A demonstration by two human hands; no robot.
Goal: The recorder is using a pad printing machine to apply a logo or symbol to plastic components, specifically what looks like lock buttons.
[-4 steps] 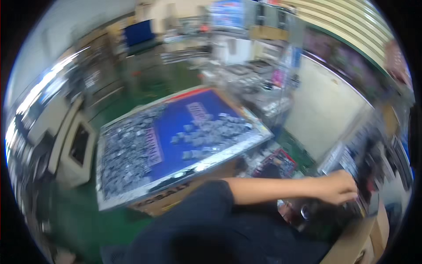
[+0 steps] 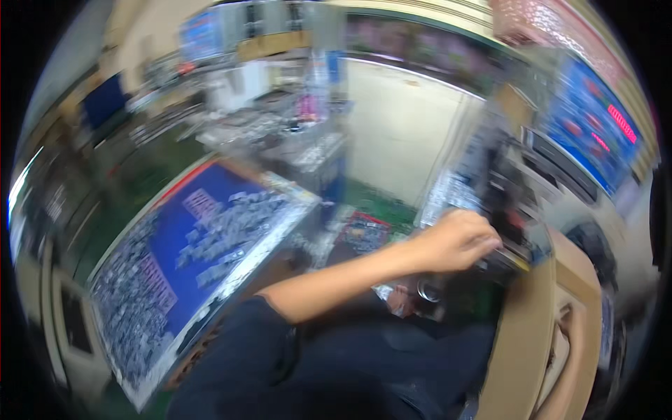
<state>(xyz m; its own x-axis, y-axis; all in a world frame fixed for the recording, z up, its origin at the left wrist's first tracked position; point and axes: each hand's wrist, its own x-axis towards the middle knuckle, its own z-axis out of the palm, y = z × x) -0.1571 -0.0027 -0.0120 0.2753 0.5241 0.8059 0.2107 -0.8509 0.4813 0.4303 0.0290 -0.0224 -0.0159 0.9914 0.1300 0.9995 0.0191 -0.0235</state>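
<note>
One cardboard box (image 2: 516, 339) stands at four o'clock, close against my right side, its long axis running roughly from seven to one o'clock and its open top facing up at me. My right hand (image 2: 570, 318) is inside it, reaching up toward one o'clock; the walls and blur hide its fingers, so I cannot tell how wide my grip is or what it holds.

My left hand (image 2: 462, 241) hovers just past three o'clock, apart from the box, fingers curled in toward the palm; I cannot tell whether they pinch anything.

Farther out, at eight o'clock, a blue-topped table (image 2: 170, 239) carries two lilac label strips, their print too smeared for me to read, and two spreads of small grey pieces (image 2: 129, 301), too many to count. One pale panel (image 2: 395, 129) stands at one o'clock. Between two and three o'clock, one blue sign (image 2: 577, 115) bears two lines of red characters, blurred.
</note>
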